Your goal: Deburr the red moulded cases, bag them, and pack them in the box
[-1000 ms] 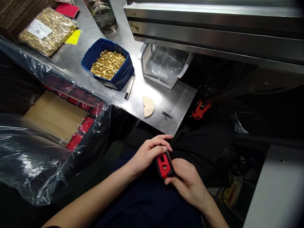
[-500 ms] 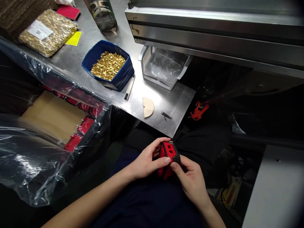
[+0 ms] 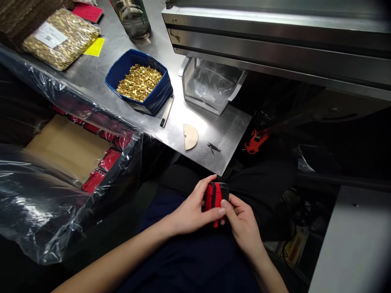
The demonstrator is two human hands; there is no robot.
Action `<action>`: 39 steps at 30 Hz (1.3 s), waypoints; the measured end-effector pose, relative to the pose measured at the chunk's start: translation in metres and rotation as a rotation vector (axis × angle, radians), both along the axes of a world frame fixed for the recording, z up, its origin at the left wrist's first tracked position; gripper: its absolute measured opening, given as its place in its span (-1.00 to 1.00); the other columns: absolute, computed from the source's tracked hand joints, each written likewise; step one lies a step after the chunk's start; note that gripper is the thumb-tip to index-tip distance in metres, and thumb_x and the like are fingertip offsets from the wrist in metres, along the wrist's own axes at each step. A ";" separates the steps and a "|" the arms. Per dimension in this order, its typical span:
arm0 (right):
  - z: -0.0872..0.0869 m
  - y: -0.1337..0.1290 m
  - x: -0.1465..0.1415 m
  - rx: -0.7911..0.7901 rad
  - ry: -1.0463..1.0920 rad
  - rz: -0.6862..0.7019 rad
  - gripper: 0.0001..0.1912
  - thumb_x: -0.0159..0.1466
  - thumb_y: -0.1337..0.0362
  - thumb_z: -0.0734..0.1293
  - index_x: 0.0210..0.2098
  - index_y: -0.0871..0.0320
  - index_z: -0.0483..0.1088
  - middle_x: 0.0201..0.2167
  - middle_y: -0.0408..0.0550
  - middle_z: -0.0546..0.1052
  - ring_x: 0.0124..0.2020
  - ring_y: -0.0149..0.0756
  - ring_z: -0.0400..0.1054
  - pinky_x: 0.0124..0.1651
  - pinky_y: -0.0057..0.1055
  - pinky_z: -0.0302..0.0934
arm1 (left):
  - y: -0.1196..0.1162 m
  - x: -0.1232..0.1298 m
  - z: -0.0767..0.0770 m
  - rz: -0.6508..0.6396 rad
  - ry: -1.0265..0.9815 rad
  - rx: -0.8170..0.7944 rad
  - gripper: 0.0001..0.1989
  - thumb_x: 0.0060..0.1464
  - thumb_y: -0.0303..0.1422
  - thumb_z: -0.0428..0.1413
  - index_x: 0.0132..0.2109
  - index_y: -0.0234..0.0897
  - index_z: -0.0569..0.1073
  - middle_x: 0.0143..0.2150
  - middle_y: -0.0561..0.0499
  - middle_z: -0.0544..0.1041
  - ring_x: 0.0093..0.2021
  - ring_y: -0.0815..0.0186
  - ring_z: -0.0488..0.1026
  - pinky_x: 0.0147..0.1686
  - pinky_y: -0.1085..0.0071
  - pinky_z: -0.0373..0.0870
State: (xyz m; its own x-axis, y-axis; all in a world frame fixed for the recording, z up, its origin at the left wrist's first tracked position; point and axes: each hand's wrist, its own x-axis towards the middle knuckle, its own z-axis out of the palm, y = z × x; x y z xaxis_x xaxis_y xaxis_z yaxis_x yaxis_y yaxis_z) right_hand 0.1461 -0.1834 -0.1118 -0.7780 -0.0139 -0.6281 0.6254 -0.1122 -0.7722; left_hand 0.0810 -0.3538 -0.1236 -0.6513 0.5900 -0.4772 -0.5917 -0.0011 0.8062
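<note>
Above my lap, a small red and black plastic housing (image 3: 217, 195) sits between both hands. My left hand (image 3: 195, 207) is closed round its left side, thumb across the near face. On the right side, my right hand (image 3: 242, 217) grips the same part with thumb and fingers. Part of the housing is hidden behind my fingers, and its exact kind I cannot make out. Just beyond, on the metal table (image 3: 207, 162), lie a nail clipper (image 3: 213, 147), a pale half-round disc (image 3: 191, 137) and a white-handled cutter (image 3: 167, 112).
A blue bin (image 3: 166, 87) holds many small brass pieces. Beside it stands a clear-grey tray (image 3: 204, 105) with plastic bags. At left, a plastic-lined box (image 3: 137, 150) contains cardboard and several red parts. A metal beam (image 3: 275, 44) overhangs the table. A bag of brass pieces (image 3: 70, 40) lies farther back.
The housing has been turned in my hands: the face with holes no longer shows, and a red side with a black stripe now faces up. Both hands keep hold of it.
</note>
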 end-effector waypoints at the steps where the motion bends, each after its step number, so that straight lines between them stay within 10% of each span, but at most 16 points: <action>1: 0.000 -0.001 0.000 -0.022 0.011 -0.048 -0.62 0.39 -0.01 0.34 -0.02 0.14 0.51 -0.41 -0.12 0.52 -0.45 -0.35 0.35 -0.40 -0.46 0.30 | -0.001 0.000 0.003 -0.014 0.043 -0.004 -0.12 0.04 -0.19 0.37 0.43 -0.05 0.19 0.29 -0.21 0.38 0.26 -0.04 0.39 0.22 0.02 0.41; 6: -0.005 0.004 0.004 -0.177 0.016 -0.309 -0.69 0.40 0.03 0.34 -0.05 0.12 0.52 -0.43 -0.13 0.50 -0.52 -0.42 0.21 -0.45 -0.48 0.22 | -0.010 -0.003 0.014 -0.148 0.235 -0.097 0.17 -0.09 -0.19 0.46 0.51 -0.04 -0.03 0.52 -0.24 0.10 0.48 -0.15 0.10 0.43 -0.13 0.11; 18: -0.031 0.031 0.022 -0.265 -0.102 -0.488 -0.71 0.21 -0.01 0.44 -0.30 0.08 0.61 -0.33 0.01 0.68 -0.35 -0.10 0.56 -0.21 -0.11 0.52 | -0.025 -0.012 0.006 -0.046 0.330 0.019 -0.05 -0.02 -0.17 0.44 0.44 0.00 0.19 0.43 -0.17 0.31 0.39 -0.05 0.28 0.39 0.04 0.19; 27: -0.012 -0.012 -0.007 -0.420 -0.124 -0.025 -0.58 0.31 -0.11 0.38 -0.17 0.13 0.57 -0.44 -0.08 0.59 -0.48 -0.32 0.43 -0.33 -0.38 0.36 | -0.020 0.005 -0.002 0.219 -0.428 0.494 -0.24 0.16 0.14 0.14 0.35 -0.19 0.31 0.28 -0.32 0.48 0.14 -0.08 0.54 0.08 0.04 0.48; 32: -0.012 -0.006 -0.039 0.208 0.055 0.435 -0.54 0.43 -0.09 0.23 -0.34 0.12 0.51 -0.45 -0.12 0.53 -0.42 -0.32 0.38 -0.32 -0.40 0.19 | -0.043 0.005 -0.011 0.441 -0.589 0.498 -0.45 0.28 0.06 0.05 0.23 -0.19 0.38 0.16 -0.25 0.58 0.08 0.01 0.59 0.06 0.03 0.52; 39: -0.043 0.000 -0.113 1.041 0.411 0.340 -0.74 0.42 0.08 0.26 -0.03 0.09 0.39 -0.06 0.06 0.51 -0.02 -0.07 0.39 -0.02 -0.20 0.28 | -0.054 0.010 -0.016 0.518 -0.681 0.415 -0.38 0.28 0.12 0.03 0.25 -0.23 0.36 0.08 -0.23 0.62 0.05 -0.02 0.61 0.07 -0.01 0.52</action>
State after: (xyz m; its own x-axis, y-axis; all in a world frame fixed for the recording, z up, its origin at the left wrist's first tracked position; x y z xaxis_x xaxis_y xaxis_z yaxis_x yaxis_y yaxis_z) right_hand 0.0335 -0.1835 -0.1546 -0.9806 0.1124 -0.1605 0.1829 0.8191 -0.5436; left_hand 0.0913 -0.4079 -0.1392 -0.5387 0.5139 -0.6677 -0.7800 -0.6037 0.1647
